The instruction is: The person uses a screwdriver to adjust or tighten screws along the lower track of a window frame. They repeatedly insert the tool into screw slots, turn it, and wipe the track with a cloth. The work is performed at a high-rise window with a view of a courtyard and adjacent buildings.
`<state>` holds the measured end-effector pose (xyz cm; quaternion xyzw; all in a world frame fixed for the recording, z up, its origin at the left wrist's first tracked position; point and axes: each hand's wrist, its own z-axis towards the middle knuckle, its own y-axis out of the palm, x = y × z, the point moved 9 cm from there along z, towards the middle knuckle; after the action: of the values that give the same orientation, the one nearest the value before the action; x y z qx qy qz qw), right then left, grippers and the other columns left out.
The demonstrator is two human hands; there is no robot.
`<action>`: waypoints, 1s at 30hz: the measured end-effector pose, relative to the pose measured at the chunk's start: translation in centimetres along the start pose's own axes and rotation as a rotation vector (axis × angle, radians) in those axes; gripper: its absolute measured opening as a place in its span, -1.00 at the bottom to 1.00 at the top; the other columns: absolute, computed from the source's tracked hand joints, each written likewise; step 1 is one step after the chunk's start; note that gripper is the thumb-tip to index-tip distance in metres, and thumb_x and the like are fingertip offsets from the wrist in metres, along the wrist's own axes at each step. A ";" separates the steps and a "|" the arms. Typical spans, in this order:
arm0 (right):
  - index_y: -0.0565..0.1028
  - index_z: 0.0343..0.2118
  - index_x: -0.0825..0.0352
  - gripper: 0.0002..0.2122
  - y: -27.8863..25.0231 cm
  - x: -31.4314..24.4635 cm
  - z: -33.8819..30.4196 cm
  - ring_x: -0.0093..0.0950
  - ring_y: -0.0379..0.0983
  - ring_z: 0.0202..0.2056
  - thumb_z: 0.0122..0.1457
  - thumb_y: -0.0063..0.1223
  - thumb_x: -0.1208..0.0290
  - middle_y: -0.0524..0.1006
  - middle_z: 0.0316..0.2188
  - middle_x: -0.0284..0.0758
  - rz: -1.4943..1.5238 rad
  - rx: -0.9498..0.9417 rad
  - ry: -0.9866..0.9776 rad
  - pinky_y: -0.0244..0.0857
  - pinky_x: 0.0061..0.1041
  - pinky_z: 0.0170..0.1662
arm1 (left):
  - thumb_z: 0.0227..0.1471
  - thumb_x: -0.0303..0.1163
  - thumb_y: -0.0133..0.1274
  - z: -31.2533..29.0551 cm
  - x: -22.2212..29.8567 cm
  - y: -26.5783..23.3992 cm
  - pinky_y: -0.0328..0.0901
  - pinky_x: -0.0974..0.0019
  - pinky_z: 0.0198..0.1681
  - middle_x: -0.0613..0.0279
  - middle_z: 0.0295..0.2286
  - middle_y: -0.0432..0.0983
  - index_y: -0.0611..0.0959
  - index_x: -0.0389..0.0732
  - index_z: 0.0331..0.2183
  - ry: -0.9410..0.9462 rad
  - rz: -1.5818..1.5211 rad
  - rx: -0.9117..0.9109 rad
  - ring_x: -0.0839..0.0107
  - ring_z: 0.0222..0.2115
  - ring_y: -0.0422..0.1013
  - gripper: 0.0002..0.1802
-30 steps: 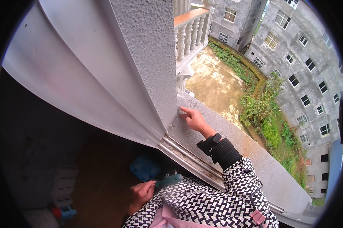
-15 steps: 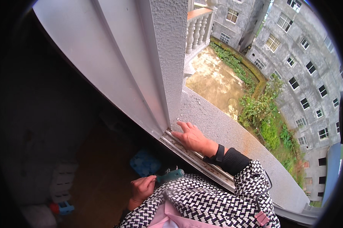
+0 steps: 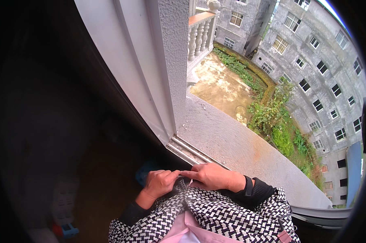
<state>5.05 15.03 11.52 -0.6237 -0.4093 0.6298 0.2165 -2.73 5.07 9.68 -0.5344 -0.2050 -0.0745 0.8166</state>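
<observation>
My left hand [image 3: 158, 183] and my right hand [image 3: 213, 176] meet in front of my patterned sleeves, just inside a window sill. The left one is closed, its thumb and forefinger pinched toward the right. The right forefinger reaches across to touch the left fingertips, while the other right fingers curl under. Whatever lies between them is hidden; the teal handle seen earlier does not show. Beyond the hands runs a metal window track [image 3: 193, 150] with dirt in its grooves. It meets the pale window frame [image 3: 144, 73] at its left end.
A rough grey ledge [image 3: 231, 135] slopes away outside, with a drop to a courtyard [image 3: 219, 83] and plants. A plastered wall edge [image 3: 175, 60] rises beside the frame. Down in the dark room sit a blue object [image 3: 141, 175] and a small red and blue thing [image 3: 69, 231].
My right hand has left the window track and come back to my left hand. The left hand has risen slightly, and the teal-handled tool it held has gone out of sight. The view has shifted.
</observation>
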 end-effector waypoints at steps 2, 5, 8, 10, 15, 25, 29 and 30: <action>0.46 0.22 0.11 -0.52 -0.2 -0.2 -1.9 -0.14 0.55 -0.39 0.21 0.17 0.28 0.53 -0.40 -0.23 -0.034 0.114 0.086 0.44 -0.18 -0.34 | -0.03 -0.36 0.23 1.0 1.0 0.5 0.37 0.24 -0.36 0.37 -0.52 0.50 0.73 0.03 -0.23 0.036 0.056 -0.103 0.35 -0.45 0.53 -0.76; 0.48 0.19 0.04 -0.53 -0.7 1.1 -6.7 -0.13 0.54 -0.41 0.18 0.18 0.37 0.51 -0.42 -0.24 -0.050 0.317 0.296 0.43 -0.17 -0.37 | -0.03 -0.32 0.25 2.2 2.7 -0.3 0.18 0.17 0.00 0.33 -0.17 0.45 0.71 0.12 -0.01 0.182 0.079 0.048 0.35 -0.10 0.42 -0.54; 0.55 0.09 0.20 -0.61 -1.3 2.9 -12.6 -0.10 0.54 -0.34 0.17 0.18 0.49 0.58 -0.34 -0.18 -0.005 0.551 0.516 0.43 -0.23 -0.28 | -0.07 -0.40 0.28 2.6 1.8 -0.7 0.20 0.15 0.06 0.17 -0.04 0.45 0.66 -0.06 0.02 0.108 0.029 0.187 0.20 0.00 0.41 -0.47; 0.58 0.03 0.27 -0.67 -0.6 3.9 -14.5 -0.12 0.53 -0.30 0.17 0.19 0.52 0.59 -0.30 -0.16 0.064 0.636 0.556 0.41 -0.28 -0.23 | -0.04 -0.42 0.24 2.9 0.2 0.9 0.24 0.12 0.05 0.13 -0.03 0.46 0.64 -0.16 0.00 0.098 -0.015 0.158 0.14 0.00 0.41 -0.51; 0.62 -0.02 0.26 -0.73 2.0 7.3 -14.3 -0.27 0.54 -0.34 0.21 0.19 0.42 0.57 -0.42 -0.19 0.189 0.587 0.616 0.39 -0.35 -0.26 | 0.00 -0.42 0.21 2.8 -2.9 4.4 0.29 0.10 0.07 0.05 -0.02 0.46 0.61 -0.25 0.00 0.057 -0.018 0.122 0.04 0.08 0.39 -0.53; 0.58 0.08 0.30 -0.66 3.1 12.1 -13.7 -0.45 0.60 -0.39 0.26 0.17 0.37 0.67 -0.37 -0.24 0.553 0.365 0.792 0.48 -0.43 -0.25 | 0.01 -0.36 0.24 2.7 -4.4 6.0 0.21 0.01 0.13 0.07 0.01 0.46 0.59 -0.25 0.02 -0.003 0.012 0.088 0.04 0.16 0.35 -0.50; 0.60 0.06 0.27 -0.64 1.3 11.2 -12.6 -0.33 0.62 -0.27 0.20 0.23 0.32 0.69 -0.31 -0.15 0.458 0.436 0.607 0.47 -0.36 -0.13 | 0.01 -0.33 0.24 3.1 -4.5 6.5 0.21 0.01 0.13 0.03 0.08 0.44 0.56 -0.28 0.08 -0.008 0.065 0.072 0.04 0.21 0.31 -0.43; 0.61 0.04 0.26 -0.64 1.4 11.3 -12.5 -0.30 0.62 -0.27 0.19 0.23 0.31 0.68 -0.31 -0.14 0.461 0.424 0.625 0.47 -0.35 -0.14 | 0.02 -0.32 0.24 3.0 -4.4 6.5 0.21 0.02 0.14 0.02 0.10 0.43 0.55 -0.29 0.09 -0.015 0.085 0.066 0.04 0.22 0.30 -0.41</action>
<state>15.92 26.16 4.97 -0.8010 -0.0358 0.5128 0.3069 -5.29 10.07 3.36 -0.5158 -0.1904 -0.0291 0.8348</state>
